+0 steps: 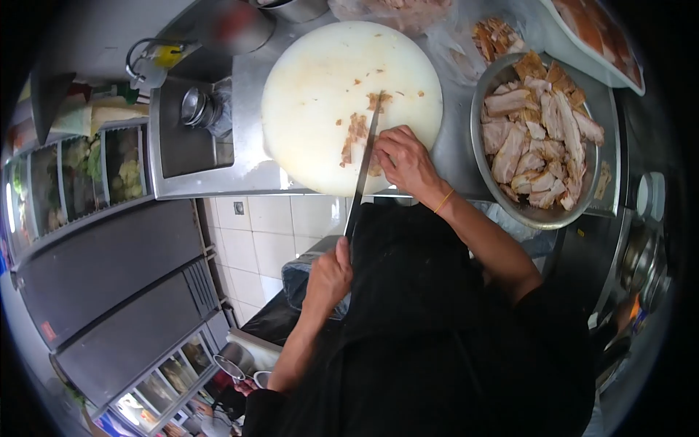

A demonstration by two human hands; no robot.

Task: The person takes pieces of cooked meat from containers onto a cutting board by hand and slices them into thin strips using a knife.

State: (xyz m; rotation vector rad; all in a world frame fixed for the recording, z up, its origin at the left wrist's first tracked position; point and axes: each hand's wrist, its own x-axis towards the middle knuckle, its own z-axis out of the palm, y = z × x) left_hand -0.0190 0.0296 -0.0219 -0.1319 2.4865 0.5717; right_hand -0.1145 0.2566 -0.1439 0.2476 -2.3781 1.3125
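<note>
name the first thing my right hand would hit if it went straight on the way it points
Most likely the knife: its blade lies across the path just past the right hand's fingertips. Whether they would touch it or pass over it is unclear from this one view.

Okay so the round board (298,95) is a creamy off-white, with golden-brown flecks scattered over it. The knife (366,160) crossing the board is dark grey, and the meat scraps (354,135) on it are toasty brown with paler patches. Right of the board, the bowl (480,171) is silvery and the meat slices (512,154) are pinkish beige, streaked creamy white, with orangey-brown edges. Below the board: plain black clothing (422,313), white floor tiles (273,215) in a greyish grid, and a yellow-orange wristband (443,202). The blurry patch (234,20) up-left of the board looks red, I think.
</note>
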